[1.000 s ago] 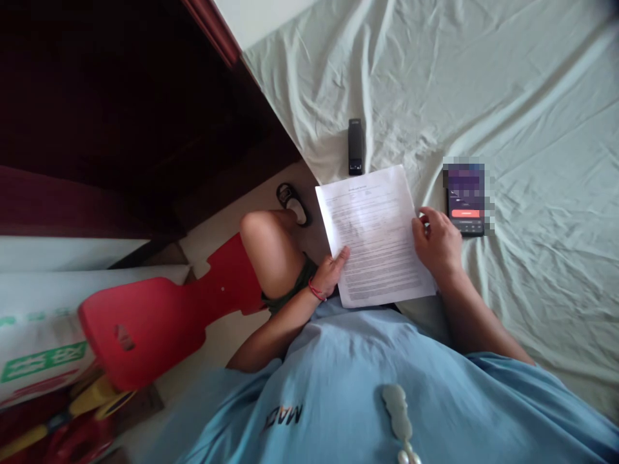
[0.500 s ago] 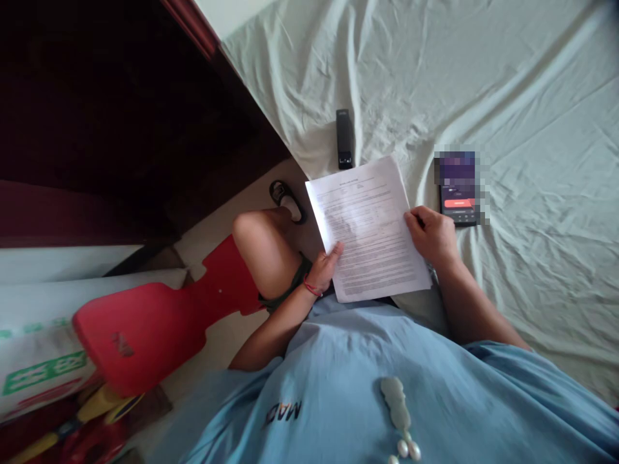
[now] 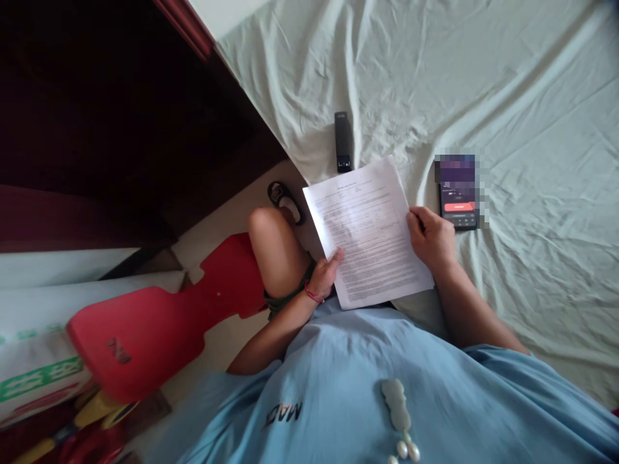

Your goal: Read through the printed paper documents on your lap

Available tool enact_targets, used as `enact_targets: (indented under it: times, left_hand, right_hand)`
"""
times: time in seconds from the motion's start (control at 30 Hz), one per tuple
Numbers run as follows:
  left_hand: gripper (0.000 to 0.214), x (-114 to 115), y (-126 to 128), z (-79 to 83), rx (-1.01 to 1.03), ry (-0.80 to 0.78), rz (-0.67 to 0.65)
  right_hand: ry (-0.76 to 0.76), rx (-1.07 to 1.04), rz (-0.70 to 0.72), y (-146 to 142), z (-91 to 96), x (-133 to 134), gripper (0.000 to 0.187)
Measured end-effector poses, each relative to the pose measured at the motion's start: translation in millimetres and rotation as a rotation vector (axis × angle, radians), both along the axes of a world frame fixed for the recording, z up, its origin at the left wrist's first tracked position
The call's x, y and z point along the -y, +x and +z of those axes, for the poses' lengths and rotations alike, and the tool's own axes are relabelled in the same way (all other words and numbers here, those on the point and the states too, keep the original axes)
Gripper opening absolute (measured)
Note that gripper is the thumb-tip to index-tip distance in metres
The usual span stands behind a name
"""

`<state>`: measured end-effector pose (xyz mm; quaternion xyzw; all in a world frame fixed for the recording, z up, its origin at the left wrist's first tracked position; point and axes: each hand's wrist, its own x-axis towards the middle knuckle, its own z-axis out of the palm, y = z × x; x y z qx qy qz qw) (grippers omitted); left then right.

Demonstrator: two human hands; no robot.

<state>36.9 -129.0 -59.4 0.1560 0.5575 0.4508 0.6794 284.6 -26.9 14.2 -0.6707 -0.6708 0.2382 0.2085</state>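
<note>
A thin stack of printed paper sheets (image 3: 370,238) is held tilted over my lap, its text too small to read. My left hand (image 3: 326,274), with a red cord on the wrist, grips the left edge, thumb on top and the other fingers hidden beneath. On the opposite edge my right hand (image 3: 432,237) is closed, pinching the sheets between thumb and curled fingers. Beyond the top edge of the papers lies a black stapler (image 3: 342,143) on the bed sheet. A phone (image 3: 458,207) with a lit, partly blurred screen lies just past my right hand.
A wrinkled pale green sheet (image 3: 532,116) covers the bed ahead and to the right. Dark wooden furniture (image 3: 97,116) stands at the upper left. A red plastic seat (image 3: 140,341) is at the left, near a white bag (image 3: 39,348) with green print.
Both hands keep hold of the papers, which have shifted very slightly down and right. My bare knee has moved a little to the right.
</note>
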Motion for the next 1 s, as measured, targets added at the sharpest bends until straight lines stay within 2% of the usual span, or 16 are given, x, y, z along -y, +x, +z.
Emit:
enact_targets:
  times: [0.17, 0.23, 0.37, 0.47, 0.6, 0.7, 0.83, 1.0]
  left_hand:
    - [0.075, 9.7, -2.6, 7.1, -0.01, 0.007, -0.072]
    - [0.074, 9.4, -3.1, 11.5, -0.037, 0.019, -0.109]
    - [0.072, 2.9, -5.5, 14.7, -0.111, 0.084, -0.178]
    - [0.073, -2.1, -9.1, 10.6, -0.181, 0.12, -0.24]
    - [0.074, -5.1, -12.9, 1.9, -0.202, 0.12, -0.322]
    - [0.071, -4.5, -12.5, -1.9, -0.197, 0.111, -0.329]
    - [0.072, -2.0, -9.1, -0.6, -0.162, 0.073, -0.277]
    - [0.075, -2.4, -7.1, 5.1, -0.115, 0.081, -0.237]
  right_hand:
    - [-0.134, 0.206, 0.114, 7.6, 6.9, 0.3, 0.035]
    - [-0.132, 0.288, 0.128, 10.5, 12.1, 2.6, 0.032]
    - [0.086, 0.341, 0.133, 13.6, 27.1, -3.4, 0.029]
    - [0.26, 0.3, 0.253, 9.6, 34.3, -31.8, 0.035]
    - [0.274, 0.219, 0.528, -10.1, 26.3, -87.3, 0.039]
    - [0.246, 0.217, 0.66, -27.5, 12.5, -115.9, 0.036]
    - [0.211, 0.252, 0.726, -35.6, -0.3, -128.0, 0.031]
    - [0.214, 0.291, 0.727, -32.6, 1.1, -127.0, 0.038]
